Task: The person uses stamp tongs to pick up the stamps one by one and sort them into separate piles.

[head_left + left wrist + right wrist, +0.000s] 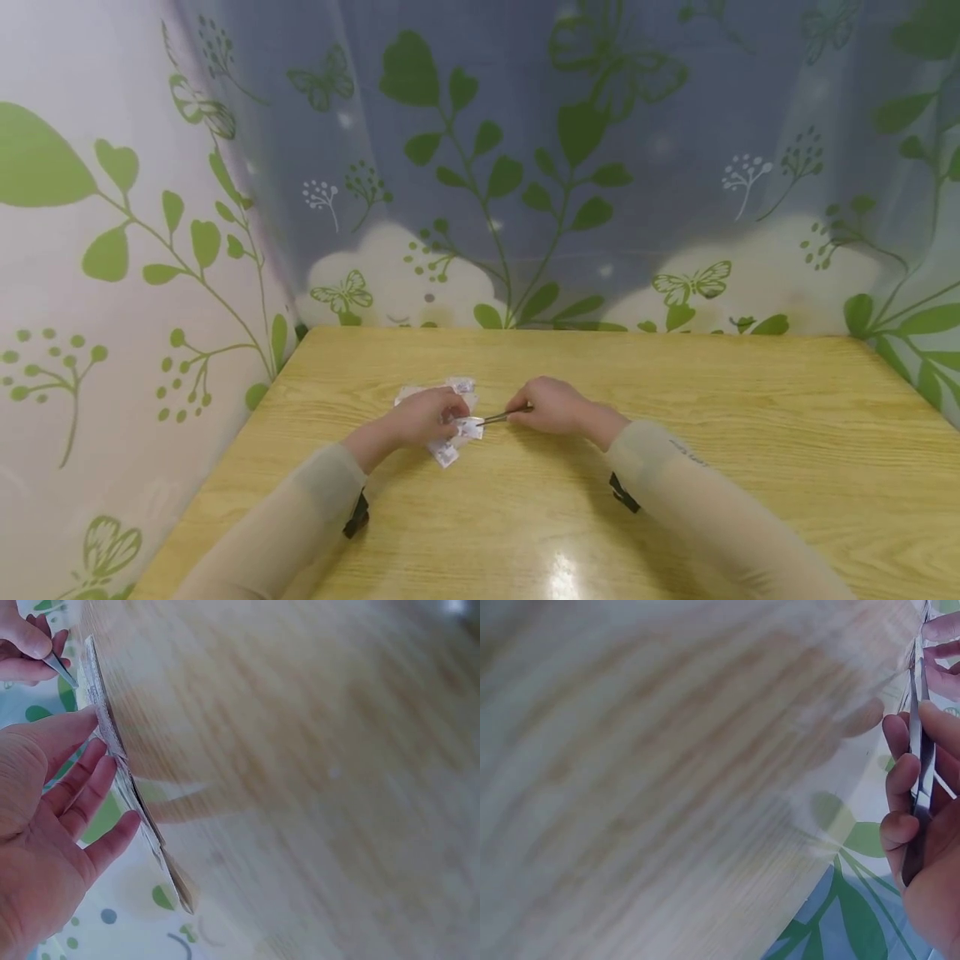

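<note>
A few flat white pieces with grey print [444, 454], perhaps paper, lie overlapping on the wooden table. My left hand [427, 417] is over them, and its fingertips rest on their surface. In the left wrist view, that hand's fingers [94, 791] are spread and fairly straight against the thin layered edge [112, 735]. My right hand [555, 406] pinches metal tweezers [922, 772] between thumb and fingers. The tweezers' tips point left and reach a small white printed piece [471, 427] near the left fingertips. Whether the tips grip it, I cannot tell.
The light wood table [570, 517] ends at a back edge against a blue curtain [510, 167] printed with green leaves and butterflies. A pale patterned curtain [112, 333] hangs along the left side. Both forearms wear light sleeves [705, 500], with dark devices [624, 493] under the wrists.
</note>
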### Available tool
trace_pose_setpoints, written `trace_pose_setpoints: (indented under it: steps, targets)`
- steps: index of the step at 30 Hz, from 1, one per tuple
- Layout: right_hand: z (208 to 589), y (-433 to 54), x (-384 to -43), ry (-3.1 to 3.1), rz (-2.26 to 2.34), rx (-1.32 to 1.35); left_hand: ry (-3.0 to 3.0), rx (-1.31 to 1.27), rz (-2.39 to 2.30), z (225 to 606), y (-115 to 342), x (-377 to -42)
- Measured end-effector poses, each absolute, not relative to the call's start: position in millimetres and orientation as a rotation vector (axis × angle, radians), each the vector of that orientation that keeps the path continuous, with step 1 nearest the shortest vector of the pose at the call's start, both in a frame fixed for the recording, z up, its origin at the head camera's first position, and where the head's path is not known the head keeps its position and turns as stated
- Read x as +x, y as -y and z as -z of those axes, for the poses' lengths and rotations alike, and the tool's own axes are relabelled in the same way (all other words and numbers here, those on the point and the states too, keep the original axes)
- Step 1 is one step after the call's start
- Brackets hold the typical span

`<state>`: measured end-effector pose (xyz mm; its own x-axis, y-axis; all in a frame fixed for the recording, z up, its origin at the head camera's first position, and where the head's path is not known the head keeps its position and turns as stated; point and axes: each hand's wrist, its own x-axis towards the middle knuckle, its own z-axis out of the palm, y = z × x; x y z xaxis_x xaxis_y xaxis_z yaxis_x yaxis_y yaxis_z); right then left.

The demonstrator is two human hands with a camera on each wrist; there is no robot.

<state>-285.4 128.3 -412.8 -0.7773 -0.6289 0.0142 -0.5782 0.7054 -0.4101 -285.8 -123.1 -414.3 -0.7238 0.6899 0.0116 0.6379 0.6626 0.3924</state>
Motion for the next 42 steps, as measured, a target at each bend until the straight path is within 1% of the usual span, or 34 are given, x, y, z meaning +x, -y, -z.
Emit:
trace_pose_setpoints:
  steps: [5, 12, 15, 20, 23, 30, 36, 42]
  targets:
    - [412, -132, -284, -2.835, 0.594, -1.062, -2.754, 1.129, -0.549, 415, 120, -289]
    - [413, -129, -282, -2.864, 0.534, -1.18, -2.747, 1.107, -0.559, 419, 122, -290]
    - [413, -131, -279, -2.883, 0.544, -1.151, -2.74, 1.085, -0.604, 420, 122, -292]
    - [412, -137, -277, -2.907, 0.546, -1.111, -2.705, 0.936, -0.696, 419, 123, -297]
    - [408, -143, -275, -2.911, 0.568, -1.095, -2.651, 0.916, -0.748, 416, 127, -300]
    - [397, -178, -266, -2.88, 0.661, -1.158, -2.547, 1.089, -0.862, 409, 125, -306]
    - [386, -218, -251, -2.851, 0.753, -1.131, -2.584, 1.191, -0.914, 396, 100, -295]
    - [379, -251, -234, -2.821, 0.79, -1.054, -2.512, 1.256, -0.996, 397, 70, -286]
